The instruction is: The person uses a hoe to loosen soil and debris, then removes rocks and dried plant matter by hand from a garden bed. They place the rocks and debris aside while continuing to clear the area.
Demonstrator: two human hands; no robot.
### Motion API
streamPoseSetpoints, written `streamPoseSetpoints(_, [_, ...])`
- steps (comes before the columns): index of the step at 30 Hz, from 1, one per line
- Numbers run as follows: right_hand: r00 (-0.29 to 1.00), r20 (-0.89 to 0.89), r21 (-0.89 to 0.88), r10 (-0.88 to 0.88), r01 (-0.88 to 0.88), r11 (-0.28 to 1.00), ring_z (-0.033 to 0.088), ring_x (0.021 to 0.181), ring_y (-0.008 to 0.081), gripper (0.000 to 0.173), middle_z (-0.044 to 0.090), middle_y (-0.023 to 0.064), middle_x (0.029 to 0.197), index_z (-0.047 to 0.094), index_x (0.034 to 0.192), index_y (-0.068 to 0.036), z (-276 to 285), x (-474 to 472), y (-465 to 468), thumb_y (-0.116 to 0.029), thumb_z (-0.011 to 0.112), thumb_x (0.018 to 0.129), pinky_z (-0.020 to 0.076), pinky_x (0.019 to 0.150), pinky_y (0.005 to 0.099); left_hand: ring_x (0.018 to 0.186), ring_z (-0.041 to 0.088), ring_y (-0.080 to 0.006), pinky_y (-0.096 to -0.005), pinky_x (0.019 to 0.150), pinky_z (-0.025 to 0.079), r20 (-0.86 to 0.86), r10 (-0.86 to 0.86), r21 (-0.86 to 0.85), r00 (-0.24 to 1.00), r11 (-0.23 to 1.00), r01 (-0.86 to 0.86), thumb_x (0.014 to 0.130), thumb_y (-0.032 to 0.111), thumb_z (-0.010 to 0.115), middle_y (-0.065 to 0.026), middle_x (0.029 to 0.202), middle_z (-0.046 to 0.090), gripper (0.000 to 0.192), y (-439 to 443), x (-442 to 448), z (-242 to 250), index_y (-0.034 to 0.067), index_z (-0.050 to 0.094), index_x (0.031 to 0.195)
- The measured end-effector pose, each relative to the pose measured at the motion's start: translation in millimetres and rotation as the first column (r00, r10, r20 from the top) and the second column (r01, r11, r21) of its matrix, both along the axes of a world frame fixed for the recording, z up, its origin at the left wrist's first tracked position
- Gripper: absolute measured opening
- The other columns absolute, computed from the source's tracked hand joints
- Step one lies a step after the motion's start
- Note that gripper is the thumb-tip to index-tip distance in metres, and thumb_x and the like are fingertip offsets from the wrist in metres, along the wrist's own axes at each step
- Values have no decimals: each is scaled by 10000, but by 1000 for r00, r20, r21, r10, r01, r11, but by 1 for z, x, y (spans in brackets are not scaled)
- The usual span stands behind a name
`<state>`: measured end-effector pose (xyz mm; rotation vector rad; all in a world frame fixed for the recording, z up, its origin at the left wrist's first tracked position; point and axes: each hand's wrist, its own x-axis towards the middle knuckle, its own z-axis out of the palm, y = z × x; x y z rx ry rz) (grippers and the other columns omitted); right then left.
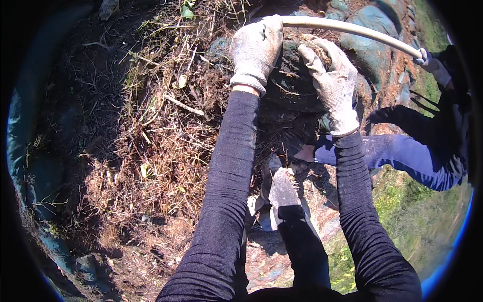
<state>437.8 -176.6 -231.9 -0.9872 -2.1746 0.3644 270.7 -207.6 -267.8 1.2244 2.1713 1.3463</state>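
Observation:
A long, pale, bent pole or pipe (347, 27) arcs across the top right. My left hand (258, 49), in a dirty knitted work glove, is closed around its near end. A gloved hand of a co-worker (434, 66) is at the far end. Just below the pole, my right hand (332, 71), gloved too, is raised with curled fingers around a clump of dry brown plant matter (319, 51). Whether the clump is loose or joined to the ground cannot be told.
Dry stalks and roots (162, 158) cover the ground on the left. Green-blue filled bags or sheeting (368, 41) lie at the upper right. The co-worker's blue-trousered leg (400, 153) extends in from the right. My own legs and shoes are below, beside grass (400, 196).

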Motion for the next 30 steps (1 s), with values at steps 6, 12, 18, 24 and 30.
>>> streamPoseSetpoints(6, [994, 97, -239, 48, -24, 971, 698, 978, 278, 428, 724, 116, 1058, 706, 1120, -83, 8, -11, 20, -413, 772, 855, 538, 889, 362, 798, 685, -388, -477, 740, 538, -156, -10, -24, 988, 1000, 6, 1008, 400, 444, -181, 795, 707, 513, 20, -11, -35, 40, 740, 794])
streamPoseSetpoints(12, [956, -85, -794, 281, -235, 560, 648, 1108, 153, 400, 704, 71, 1208, 672, 1241, -79, 31, -27, 87, -351, 666, 948, 500, 968, 305, 799, 669, -391, -481, 738, 520, -107, 21, -28, 994, 999, -24, 1005, 435, 470, -181, 785, 695, 523, 25, -20, -40, 47, 727, 764])
streamPoseSetpoints(18, [902, 270, -682, 336, -67, 728, 635, 1114, 136, 390, 691, 59, 1238, 674, 1252, -81, 21, -40, 104, -339, 640, 960, 494, 967, 295, 862, 698, -341, -456, 744, 551, -344, -242, -158, 907, 967, 198, 1049, 351, 385, -142, 945, 727, 329, 38, -28, -41, 161, 641, 1129])
streamPoseSetpoints(24, [895, 274, -677, 352, -81, 732, 622, 1121, 119, 384, 679, 47, 1268, 676, 1262, -83, 8, -28, 101, -327, 613, 973, 488, 965, 285, 1149, 638, -382, -415, 990, 487, -86, -512, -516, 855, 757, 401, 1079, 457, 293, -235, 1210, 672, 501, 45, -47, -18, 168, 532, 1411])
streamPoseSetpoints(30, [887, 197, -642, 418, -206, 739, 609, 1127, 102, 379, 666, 35, 1298, 678, 1273, -85, 13, -17, 88, -314, 587, 985, 482, 963, 275, 1094, 650, -431, -470, 958, 501, -202, -586, -476, 784, 759, 444, 1070, 454, 294, -261, 1174, 672, 446, 62, -63, -48, 265, 427, 1452])
